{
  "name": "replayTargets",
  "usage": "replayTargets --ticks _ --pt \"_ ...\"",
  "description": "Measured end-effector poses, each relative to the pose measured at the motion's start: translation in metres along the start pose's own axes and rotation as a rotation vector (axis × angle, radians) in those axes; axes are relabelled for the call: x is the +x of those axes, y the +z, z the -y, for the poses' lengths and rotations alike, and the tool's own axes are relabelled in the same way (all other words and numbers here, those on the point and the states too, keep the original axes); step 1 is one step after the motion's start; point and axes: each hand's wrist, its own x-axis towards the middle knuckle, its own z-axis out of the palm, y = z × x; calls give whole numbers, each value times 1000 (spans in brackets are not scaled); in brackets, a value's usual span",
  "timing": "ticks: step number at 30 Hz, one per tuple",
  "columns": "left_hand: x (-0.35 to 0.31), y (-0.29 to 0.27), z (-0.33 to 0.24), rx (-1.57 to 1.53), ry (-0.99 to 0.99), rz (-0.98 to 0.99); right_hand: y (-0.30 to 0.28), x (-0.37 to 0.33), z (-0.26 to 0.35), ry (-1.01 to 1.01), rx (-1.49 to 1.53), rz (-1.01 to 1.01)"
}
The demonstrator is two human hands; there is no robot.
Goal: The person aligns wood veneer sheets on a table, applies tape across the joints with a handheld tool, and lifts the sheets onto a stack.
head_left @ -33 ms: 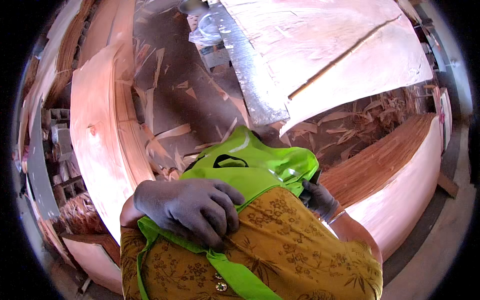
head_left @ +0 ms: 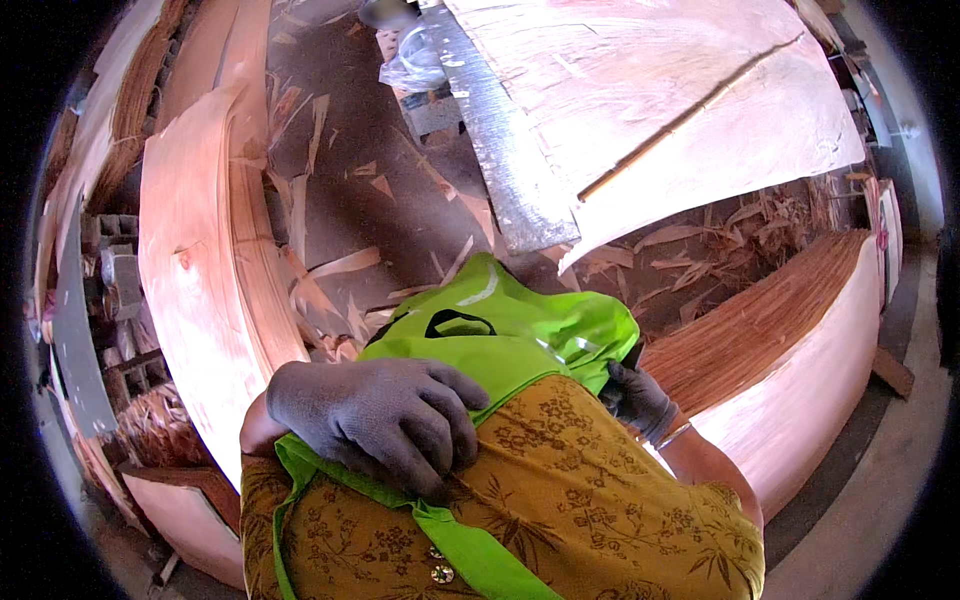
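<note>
My left hand [head_left: 375, 420], in a grey glove, lies across my front, over the upper edge of a bright green apron [head_left: 510, 310] and the brown patterned shirt [head_left: 570, 450]. Its fingers droop loosely, bent and slightly apart, with nothing seen in them. At the apron's right side is my right hand [head_left: 642, 400], also gloved, with its thumb up against the green cloth and its fingers closed. A small dark shape [head_left: 632, 354] shows just above that thumb; what it is I cannot make out. A green strap [head_left: 470, 545] hangs down the shirt.
A tall stack of wood veneer sheets [head_left: 190, 260] stands at left, another stack [head_left: 770, 310] at right. Ahead, a pale veneer sheet [head_left: 690, 90] with a thin stick [head_left: 690, 115] on it lies beside a metal-edged board [head_left: 500, 140]. Wood scraps [head_left: 345, 263] litter the floor.
</note>
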Motion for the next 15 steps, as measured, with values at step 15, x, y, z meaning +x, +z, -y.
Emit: replayTargets --ticks 15 --pt "-91 -116 -4 274 -235 -456 32 91 64 -320 -450 -383"
